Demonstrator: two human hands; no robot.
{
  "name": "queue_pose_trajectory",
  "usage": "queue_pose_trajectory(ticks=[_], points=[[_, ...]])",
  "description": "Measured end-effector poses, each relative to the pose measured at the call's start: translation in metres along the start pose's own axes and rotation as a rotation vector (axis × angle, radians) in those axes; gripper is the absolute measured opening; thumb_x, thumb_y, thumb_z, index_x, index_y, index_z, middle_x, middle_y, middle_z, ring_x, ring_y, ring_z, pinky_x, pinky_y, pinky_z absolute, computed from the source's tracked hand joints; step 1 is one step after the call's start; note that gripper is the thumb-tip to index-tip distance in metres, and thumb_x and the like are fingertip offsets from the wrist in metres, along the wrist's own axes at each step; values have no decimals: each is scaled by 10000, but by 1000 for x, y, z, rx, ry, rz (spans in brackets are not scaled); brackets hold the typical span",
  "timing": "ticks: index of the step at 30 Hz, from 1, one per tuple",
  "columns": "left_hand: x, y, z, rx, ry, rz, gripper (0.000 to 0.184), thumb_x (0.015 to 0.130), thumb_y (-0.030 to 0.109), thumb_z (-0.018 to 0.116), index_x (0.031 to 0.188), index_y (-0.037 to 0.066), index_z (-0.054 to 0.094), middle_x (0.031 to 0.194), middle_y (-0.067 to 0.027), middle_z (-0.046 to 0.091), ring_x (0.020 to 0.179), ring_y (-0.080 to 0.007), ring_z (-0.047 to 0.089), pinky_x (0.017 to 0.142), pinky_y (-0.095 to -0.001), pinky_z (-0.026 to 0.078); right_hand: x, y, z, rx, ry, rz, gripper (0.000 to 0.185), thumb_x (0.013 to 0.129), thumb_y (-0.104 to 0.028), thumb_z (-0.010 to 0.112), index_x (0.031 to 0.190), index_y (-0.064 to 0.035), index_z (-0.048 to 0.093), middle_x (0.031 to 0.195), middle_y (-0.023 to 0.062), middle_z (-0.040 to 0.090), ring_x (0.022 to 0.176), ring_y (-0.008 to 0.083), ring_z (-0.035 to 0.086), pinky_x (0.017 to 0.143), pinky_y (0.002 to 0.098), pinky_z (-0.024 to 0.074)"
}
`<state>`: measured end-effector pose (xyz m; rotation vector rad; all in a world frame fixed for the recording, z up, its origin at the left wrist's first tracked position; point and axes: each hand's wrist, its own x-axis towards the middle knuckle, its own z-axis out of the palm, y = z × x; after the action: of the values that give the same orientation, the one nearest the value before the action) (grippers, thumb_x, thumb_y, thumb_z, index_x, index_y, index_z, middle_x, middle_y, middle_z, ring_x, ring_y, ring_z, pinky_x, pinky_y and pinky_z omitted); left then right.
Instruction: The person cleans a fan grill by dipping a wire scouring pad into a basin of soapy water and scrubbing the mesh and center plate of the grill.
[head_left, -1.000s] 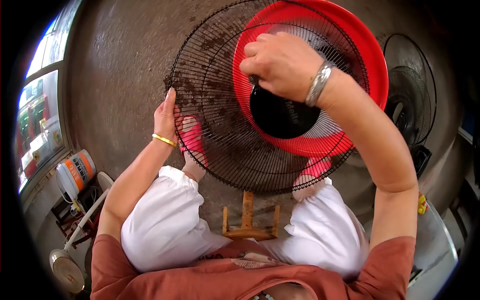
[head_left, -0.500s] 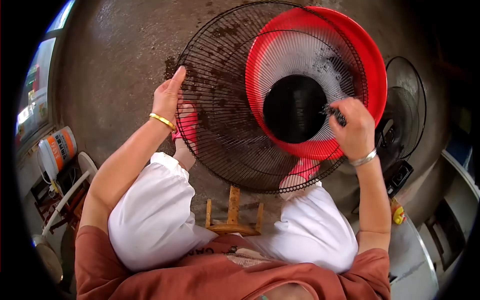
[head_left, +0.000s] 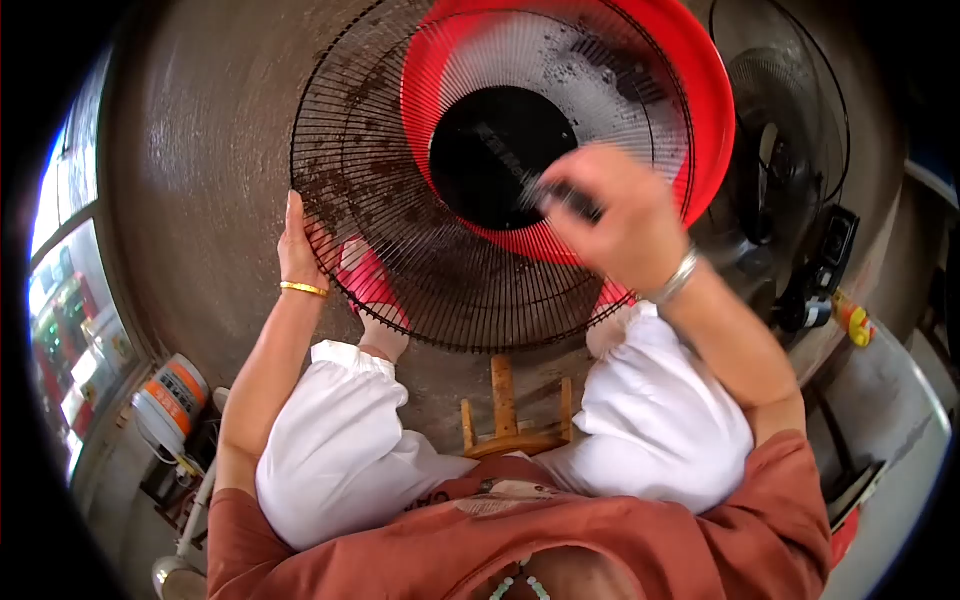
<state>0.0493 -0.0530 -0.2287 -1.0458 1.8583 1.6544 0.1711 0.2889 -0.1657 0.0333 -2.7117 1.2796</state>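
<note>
A round black wire fan grille [head_left: 480, 305] with a solid black centre disc [head_left: 490, 140] lies tilted before me. My left hand [head_left: 302, 250] grips its left rim, thumb pointing up along the edge. Closed around a small dark brush [head_left: 577, 203], my right hand [head_left: 630, 220] is over the right side of the centre disc; motion blurs it. The bristle end appears to touch the disc. Under the grille stands a red basin [head_left: 712, 110] with foamy water showing through the wires.
On the right stand a fan [head_left: 765, 150] and its black base [head_left: 835, 245], near a small yellow object [head_left: 855, 322]. A white bucket with an orange label [head_left: 172, 405] sits at left. A wooden stool [head_left: 510, 443] is between my legs.
My right hand has swept the brush from the disc's right edge onto its face, nearer the lettering. The grille looks turned slightly, and the whole view has shifted. My left hand sits lower on the rim.
</note>
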Motion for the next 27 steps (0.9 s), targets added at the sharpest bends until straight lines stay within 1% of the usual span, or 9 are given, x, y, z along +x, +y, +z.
queue_pose_trajectory(ticks=[3, 6, 9, 10, 14, 19, 22, 25, 27], points=[[4, -2, -1, -2, -25, 21, 572, 800, 619, 681, 622, 229, 301, 503, 92, 255, 370, -51, 221, 319, -224, 182, 15, 34, -29, -6, 177, 111, 208, 731, -141, 710, 900, -41, 645, 899, 131, 668, 859, 310, 650, 762, 370, 524], [2, 5, 7, 9, 29, 66, 554, 769, 645, 694, 666, 217, 357, 520, 92, 289, 380, -52, 248, 327, -213, 219, 23, 56, -24, -62, 177, 28, 194, 735, -148, 703, 893, -51, 642, 877, 109, 657, 838, 306, 641, 736, 370, 523], [14, 6, 1, -22, -28, 78, 545, 765, 648, 695, 678, 211, 381, 524, 90, 299, 386, -52, 261, 332, -210, 233, 25, 61, -8, -125, 176, 22, 183, 737, -156, 701, 887, -70, 644, 833, 84, 636, 811, 293, 633, 708, 376, 518], [18, 4, 5, -54, 4, 93, 549, 767, 647, 694, 670, 211, 374, 520, 89, 285, 383, -54, 259, 332, -212, 226, 24, 59, -6, -197, 222, -6, 186, 722, -156, 710, 884, -93, 646, 786, 60, 609, 783, 280, 623, 677, 389, 512], [9, 8, 4, -34, -20, 88, 552, 774, 643, 690, 658, 212, 365, 513, 89, 267, 379, -54, 255, 330, -220, 213, 19, 45, -3, -275, 181, 56, 149, 704, -147, 708, 832, -106, 644, 748, 52, 594, 759, 269, 616, 649, 400, 508], [10, 6, 5, -46, 27, 76, 550, 771, 640, 696, 664, 206, 375, 520, 85, 308, 380, -57, 282, 331, -214, 253, -10, 15, 14, -247, 68, 69, 145, 680, -149, 704, 793, -112, 622, 739, 63, 577, 758, 263, 602, 655, 403, 489], [16, -1, 6, -67, 36, 89, 547, 773, 635, 698, 670, 201, 382, 530, 84, 334, 384, -59, 306, 336, -210, 287, -13, -4, 27, -326, 58, -60, 157, 676, -169, 722, 765, -122, 602, 708, 42, 526, 758, 239, 574, 662, 369, 461], [7, 3, 10, -69, 0, 79, 529, 786, 616, 699, 686, 198, 391, 545, 85, 351, 397, -54, 325, 343, -206, 308, -14, 3, 23, -114, 79, -39, 149, 681, -163, 715, 767, -119, 601, 718, 48, 539, 752, 248, 582, 652, 378, 470], [-3, 7, 13, -54, -10, 81, 524, 791, 609, 698, 690, 198, 390, 549, 84, 352, 400, -54, 320, 344, -204, 305, -13, 21, 10, -29, 161, 44, 157, 706, -132, 695, 845, -83, 641, 812, 72, 636, 768, 278, 631, 668, 377, 517]])
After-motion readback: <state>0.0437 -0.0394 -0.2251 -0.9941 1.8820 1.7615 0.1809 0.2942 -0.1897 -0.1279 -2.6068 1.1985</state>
